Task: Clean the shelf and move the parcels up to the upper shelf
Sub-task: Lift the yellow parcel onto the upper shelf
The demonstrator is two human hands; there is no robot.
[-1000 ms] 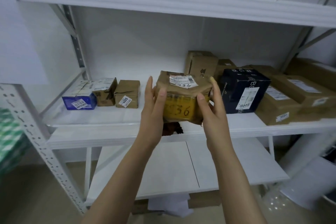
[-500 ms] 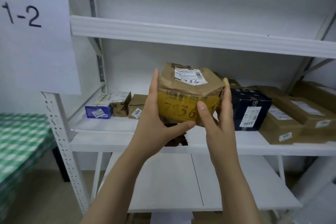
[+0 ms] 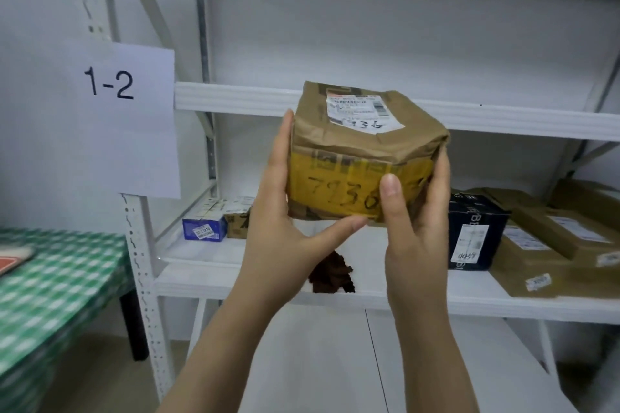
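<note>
Both hands are holding a parcel (image 3: 362, 157) aloft.
The left hand (image 3: 281, 221) is cupping one side, thumb underneath; the right hand (image 3: 416, 225) is gripping the other; the parcel is hanging before the upper shelf (image 3: 235, 98) edge.

White wall (image 3: 40, 13); green checked table (image 3: 63, 282)

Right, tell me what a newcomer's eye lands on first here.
The brown paper parcel with yellow tape and a handwritten number, held centre frame between the left hand and right hand, level with the upper shelf edge. Next come the white 1-2 sign at the left and a dark navy box on the middle shelf to the right.
</note>
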